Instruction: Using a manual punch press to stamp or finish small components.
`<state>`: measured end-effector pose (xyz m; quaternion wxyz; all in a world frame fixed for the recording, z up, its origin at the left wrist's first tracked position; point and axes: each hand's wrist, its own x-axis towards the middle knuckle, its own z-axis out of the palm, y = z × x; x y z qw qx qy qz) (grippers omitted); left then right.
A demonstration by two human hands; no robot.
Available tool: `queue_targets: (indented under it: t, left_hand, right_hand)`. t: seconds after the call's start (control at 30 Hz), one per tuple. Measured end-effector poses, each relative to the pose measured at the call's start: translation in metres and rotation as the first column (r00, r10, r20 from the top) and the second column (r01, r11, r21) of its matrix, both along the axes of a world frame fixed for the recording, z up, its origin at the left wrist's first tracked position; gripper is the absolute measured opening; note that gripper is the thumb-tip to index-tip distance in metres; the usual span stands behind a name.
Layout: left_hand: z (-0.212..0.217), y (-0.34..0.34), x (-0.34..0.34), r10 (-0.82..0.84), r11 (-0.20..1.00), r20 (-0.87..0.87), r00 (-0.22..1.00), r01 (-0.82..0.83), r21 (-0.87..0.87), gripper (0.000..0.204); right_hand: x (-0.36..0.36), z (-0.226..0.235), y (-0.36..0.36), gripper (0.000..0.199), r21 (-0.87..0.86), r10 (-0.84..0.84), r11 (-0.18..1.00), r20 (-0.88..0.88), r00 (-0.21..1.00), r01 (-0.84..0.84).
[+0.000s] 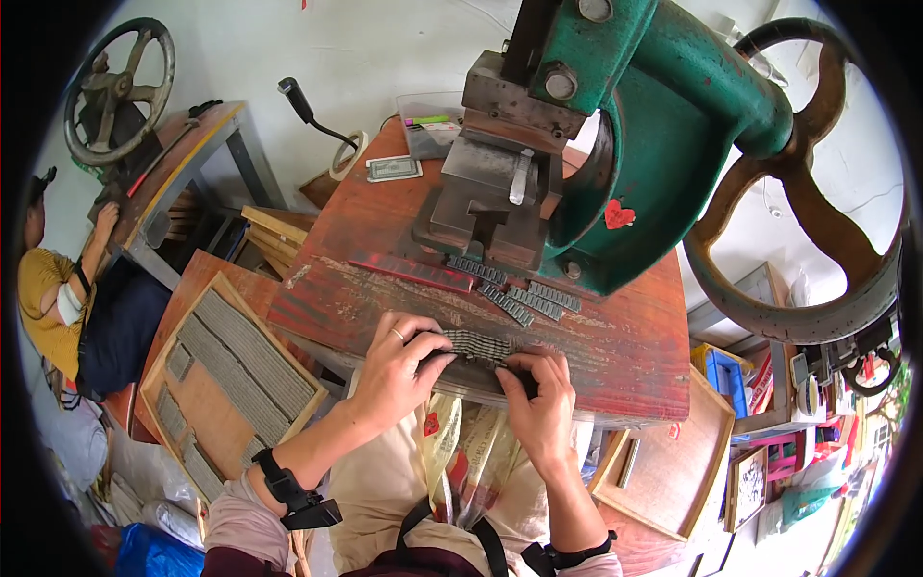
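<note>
The step in hand looks like squaring a bundle of notched strips at the tabletop's near edge. Left hand and right hand, fingers nearly closed, pinch its opposite ends; moving it probably calls for even pressure. The strips look dark grey, ridged (metal, probably), slightly wavy.

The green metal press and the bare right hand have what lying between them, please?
The head view shows loose, ridged grey strips on the reddish wooden tabletop.
</note>
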<state>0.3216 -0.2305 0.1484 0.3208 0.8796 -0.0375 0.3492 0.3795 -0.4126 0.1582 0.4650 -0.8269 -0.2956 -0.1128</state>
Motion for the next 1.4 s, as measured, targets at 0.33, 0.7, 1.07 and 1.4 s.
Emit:
queue_targets:
  t: [0.33,0.7,1.07,1.4]
  left_hand:
    - [0.003,0.0,-0.004,-0.03,0.999,0.01,0.999,0.031,-0.025,0.019]
    - [0.006,-0.011,-0.024,-0.534,0.263,-0.04,0.844,0.121,-0.957,0.016]
    - [0.029,-0.036,-0.027,-0.713,0.043,-0.044,0.7,-0.018,-0.999,0.034]
    - [0.03,-0.047,-0.029,-0.634,0.135,-0.106,0.766,-0.025,-0.991,0.018]
  right_hand:
    - [0.0,-0.002,-0.001,0.015,-0.054,0.021,0.998,0.083,0.996,-0.016]
    - [-0.021,0.009,-0.02,0.015,0.431,0.245,0.902,-0.475,0.845,-0.019]
    - [-0.025,0.01,-0.033,0.014,0.685,0.518,0.726,-0.6,0.61,0.057]
    - [-0.03,0.008,-0.038,0.014,0.678,0.498,0.732,-0.598,0.628,0.066]
